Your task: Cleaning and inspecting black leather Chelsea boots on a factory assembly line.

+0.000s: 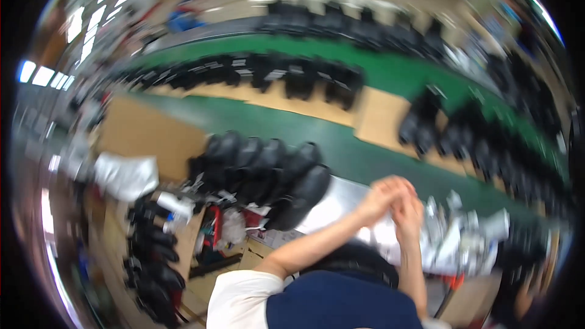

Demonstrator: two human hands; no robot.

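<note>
Navy apron (341, 304) nearest; left hand (381, 198) and right hand (408, 212) clasped together, fingers pressed, contents blurred; black shoes (268, 173) left of fingers; white paper (451, 237) just right.

Green conveyor belt (365, 152) carries rows of black shoes (262, 170).

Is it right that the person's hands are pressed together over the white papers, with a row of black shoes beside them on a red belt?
Not quite: the head view shows the belt is green, not red. The hands, the white papers and the black shoes are as you said.
</note>
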